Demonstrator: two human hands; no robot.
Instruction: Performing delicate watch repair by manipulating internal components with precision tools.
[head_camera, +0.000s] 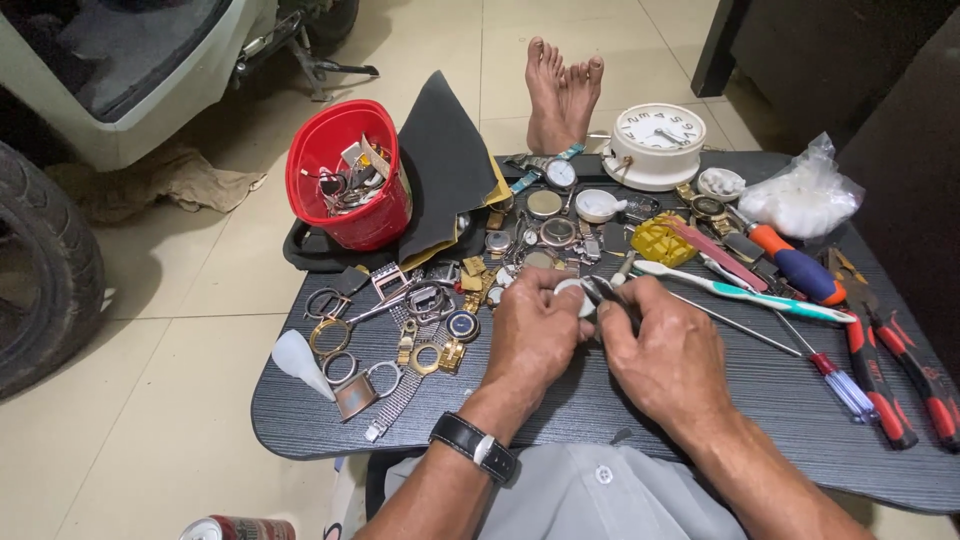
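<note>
My left hand (533, 335), with a black wristwatch on the wrist, pinches a small round white watch part (571, 291) above the dark tabletop (700, 400). My right hand (668, 350) grips a slim metal tool (598, 290) whose dark tips touch that part. Both hands meet near the middle of the table. Watch cases, rings, bands and gold-coloured pieces (420, 335) lie scattered just left of my left hand.
A red basket (345, 180) of parts and a black cloth (445, 165) stand at the back left. A white clock (655, 140), toothbrush (745, 293), screwdrivers (800, 268), red-handled pliers (905, 370) and a plastic bag (800, 195) lie to the right. Bare feet (562, 90) rest beyond the table.
</note>
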